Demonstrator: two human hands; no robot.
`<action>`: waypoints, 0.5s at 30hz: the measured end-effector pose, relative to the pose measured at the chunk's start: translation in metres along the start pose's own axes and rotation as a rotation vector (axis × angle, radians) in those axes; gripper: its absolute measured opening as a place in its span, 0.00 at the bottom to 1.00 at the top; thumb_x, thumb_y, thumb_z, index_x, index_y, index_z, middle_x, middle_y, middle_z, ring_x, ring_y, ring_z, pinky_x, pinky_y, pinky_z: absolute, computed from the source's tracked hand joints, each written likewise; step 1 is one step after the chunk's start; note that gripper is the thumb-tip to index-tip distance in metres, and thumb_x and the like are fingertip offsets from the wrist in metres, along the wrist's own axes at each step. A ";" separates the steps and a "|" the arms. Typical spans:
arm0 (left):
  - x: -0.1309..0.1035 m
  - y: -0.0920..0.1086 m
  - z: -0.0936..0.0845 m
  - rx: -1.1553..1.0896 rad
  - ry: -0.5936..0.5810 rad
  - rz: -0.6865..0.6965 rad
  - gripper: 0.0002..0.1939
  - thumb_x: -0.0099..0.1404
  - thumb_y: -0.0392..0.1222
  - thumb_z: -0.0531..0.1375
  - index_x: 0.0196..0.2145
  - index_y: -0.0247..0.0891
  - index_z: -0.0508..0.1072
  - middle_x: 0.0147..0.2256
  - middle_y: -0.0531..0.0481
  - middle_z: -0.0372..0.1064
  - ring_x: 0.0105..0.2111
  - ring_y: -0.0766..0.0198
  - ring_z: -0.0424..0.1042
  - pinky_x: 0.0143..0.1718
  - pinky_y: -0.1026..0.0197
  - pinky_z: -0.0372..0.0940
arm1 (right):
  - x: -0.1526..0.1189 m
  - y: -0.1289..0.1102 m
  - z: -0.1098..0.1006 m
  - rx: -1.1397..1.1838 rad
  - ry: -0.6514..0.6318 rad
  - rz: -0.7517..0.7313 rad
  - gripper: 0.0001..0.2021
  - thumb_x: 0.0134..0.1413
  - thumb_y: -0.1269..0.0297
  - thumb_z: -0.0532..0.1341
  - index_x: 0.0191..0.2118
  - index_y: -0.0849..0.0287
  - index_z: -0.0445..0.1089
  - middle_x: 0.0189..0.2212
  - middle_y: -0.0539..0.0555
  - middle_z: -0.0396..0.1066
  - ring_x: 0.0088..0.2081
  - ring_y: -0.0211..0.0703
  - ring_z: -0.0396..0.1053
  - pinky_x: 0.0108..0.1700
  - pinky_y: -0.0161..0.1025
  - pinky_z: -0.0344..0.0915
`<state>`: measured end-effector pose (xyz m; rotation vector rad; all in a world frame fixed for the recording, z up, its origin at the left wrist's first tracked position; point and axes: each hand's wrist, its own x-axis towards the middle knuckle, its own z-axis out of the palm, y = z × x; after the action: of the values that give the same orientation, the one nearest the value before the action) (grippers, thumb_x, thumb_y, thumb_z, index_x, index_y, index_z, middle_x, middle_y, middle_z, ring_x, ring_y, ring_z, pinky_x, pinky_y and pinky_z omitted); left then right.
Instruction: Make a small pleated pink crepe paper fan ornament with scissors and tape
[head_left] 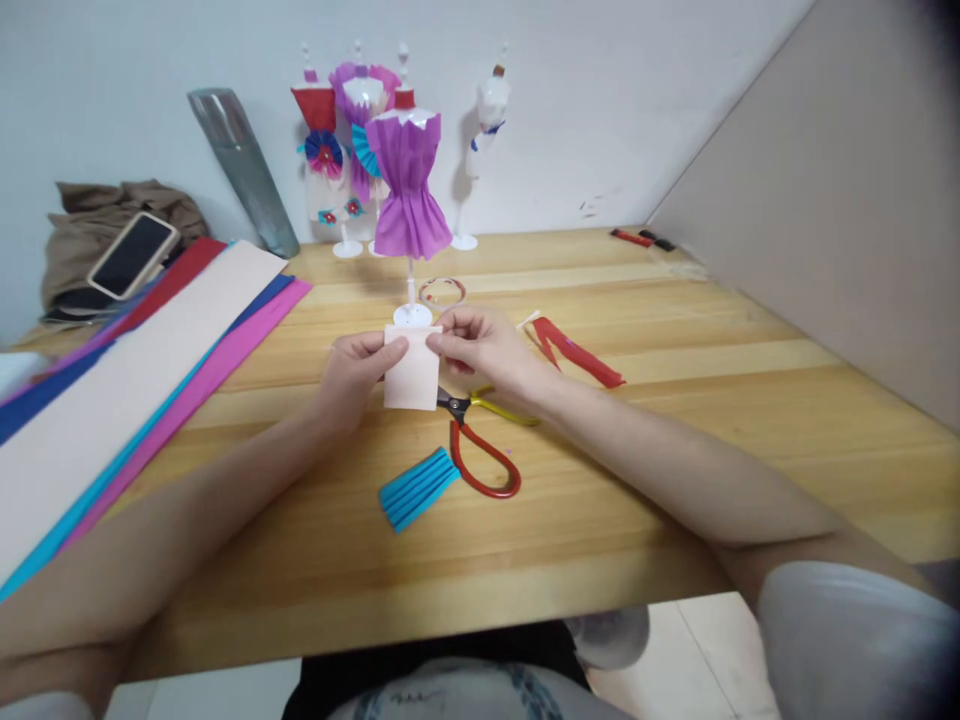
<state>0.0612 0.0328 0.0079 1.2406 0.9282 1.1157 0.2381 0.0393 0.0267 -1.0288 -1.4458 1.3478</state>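
Note:
A small pale pink rectangle of paper [411,375] is held up between my two hands. My left hand [360,368] pinches its upper left side, thumb on the front. At the upper right corner, my right hand [480,350] grips it between thumb and fingers. Partly behind the paper lie scissors [459,408] with one red and one yellow handle, blades mostly hidden. A pleated blue paper piece [418,488] rests against the red handle. Just beyond my hands stands a mini dress form [411,190] in a purple crepe-paper dress.
Long coloured paper sheets [150,350] are stacked at the left, near a phone [135,255] on brown cloth [75,230]. More dress forms [321,140] stand by the wall beside a grey bottle [244,170]. Red strips [577,352] and a roll of tape [442,292] lie on the wooden table [675,430].

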 end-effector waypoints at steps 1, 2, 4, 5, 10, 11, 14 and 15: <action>0.001 0.000 -0.001 0.003 -0.006 0.002 0.13 0.56 0.50 0.67 0.32 0.36 0.82 0.30 0.47 0.79 0.29 0.60 0.75 0.31 0.60 0.68 | 0.000 0.000 0.000 0.003 0.009 -0.006 0.12 0.43 0.60 0.68 0.25 0.56 0.64 0.16 0.44 0.60 0.19 0.32 0.57 0.23 0.34 0.51; 0.001 0.000 -0.002 0.006 -0.010 0.003 0.13 0.56 0.50 0.67 0.33 0.36 0.82 0.30 0.47 0.79 0.29 0.60 0.75 0.32 0.60 0.68 | -0.001 -0.001 0.000 0.005 0.014 -0.014 0.11 0.43 0.60 0.67 0.25 0.56 0.65 0.16 0.44 0.61 0.19 0.32 0.57 0.23 0.34 0.51; 0.002 0.001 -0.003 0.016 -0.009 0.005 0.13 0.57 0.49 0.67 0.33 0.36 0.82 0.30 0.46 0.79 0.30 0.60 0.76 0.35 0.59 0.69 | -0.001 -0.002 -0.001 -0.002 0.019 -0.026 0.10 0.44 0.60 0.67 0.24 0.57 0.65 0.17 0.44 0.60 0.19 0.31 0.56 0.24 0.34 0.50; 0.002 0.002 -0.003 0.023 -0.003 0.010 0.13 0.57 0.49 0.67 0.33 0.36 0.82 0.31 0.46 0.79 0.31 0.59 0.76 0.36 0.58 0.69 | -0.001 -0.002 -0.001 -0.010 0.022 -0.028 0.09 0.44 0.61 0.66 0.24 0.57 0.65 0.17 0.44 0.60 0.19 0.31 0.56 0.24 0.33 0.50; 0.003 0.007 -0.003 0.054 0.021 0.020 0.13 0.55 0.48 0.68 0.32 0.35 0.81 0.30 0.46 0.79 0.30 0.60 0.75 0.36 0.59 0.68 | 0.001 -0.002 -0.001 -0.031 0.022 -0.008 0.08 0.45 0.63 0.64 0.25 0.58 0.65 0.17 0.43 0.60 0.19 0.31 0.55 0.24 0.33 0.51; 0.004 0.007 -0.004 0.051 0.023 0.020 0.13 0.55 0.48 0.68 0.32 0.35 0.81 0.29 0.47 0.78 0.29 0.61 0.75 0.36 0.59 0.68 | 0.001 -0.001 -0.001 -0.025 0.019 -0.008 0.08 0.45 0.63 0.64 0.24 0.58 0.65 0.17 0.43 0.60 0.19 0.31 0.55 0.24 0.33 0.51; 0.003 0.006 -0.004 0.050 0.047 0.020 0.13 0.55 0.49 0.68 0.29 0.34 0.80 0.26 0.48 0.77 0.26 0.63 0.73 0.33 0.60 0.68 | 0.002 -0.001 -0.001 -0.020 0.019 -0.031 0.10 0.44 0.61 0.66 0.23 0.58 0.65 0.16 0.43 0.59 0.19 0.32 0.55 0.24 0.34 0.51; 0.003 0.006 -0.004 0.055 0.060 0.018 0.13 0.54 0.49 0.68 0.28 0.34 0.80 0.25 0.49 0.76 0.25 0.64 0.72 0.32 0.61 0.67 | 0.001 -0.001 -0.001 -0.031 0.017 -0.041 0.11 0.43 0.60 0.66 0.23 0.58 0.65 0.16 0.44 0.59 0.19 0.32 0.55 0.24 0.34 0.51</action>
<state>0.0570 0.0363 0.0134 1.2690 1.0002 1.1535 0.2384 0.0408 0.0277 -1.0227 -1.4722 1.2876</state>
